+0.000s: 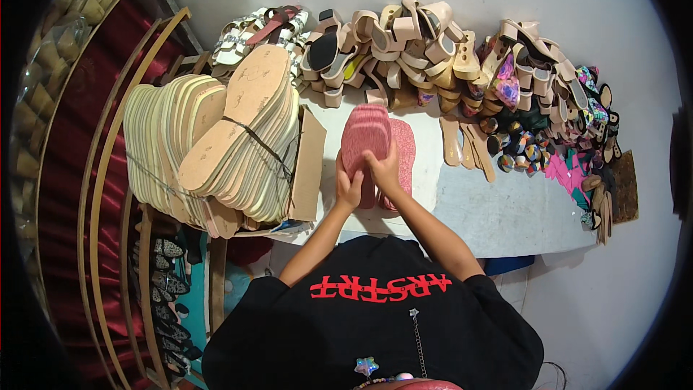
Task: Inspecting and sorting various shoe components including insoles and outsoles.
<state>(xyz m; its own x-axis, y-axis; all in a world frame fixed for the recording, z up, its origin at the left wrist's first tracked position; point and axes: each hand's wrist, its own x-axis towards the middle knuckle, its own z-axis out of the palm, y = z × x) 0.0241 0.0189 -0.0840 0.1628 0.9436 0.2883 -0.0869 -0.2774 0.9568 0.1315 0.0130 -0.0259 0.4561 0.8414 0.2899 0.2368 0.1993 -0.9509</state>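
Over the middle of the table I hold a small stack of pinkish-red insoles (365, 133), shaped like shoe soles, between both hands. My left hand (349, 183) closes around its left edge near the lower end. My right hand (383, 170) grips the right edge, with the thumb lying across the top face. Just right of and partly beneath the held stack lie more pink insoles (406, 159) with a speckled pattern, on a pale sheet (427, 184). How many pieces are in my hands I cannot tell.
To the left, a cardboard box (309, 173) holds thick bundles of tan insoles (249, 90) tied with dark cord. Heeled sandals (411, 36) pile along the wall. Loose tan sole pieces (452, 141) and colourful balled pieces (520, 146) lie right. A wooden rack (97, 209) stands left.
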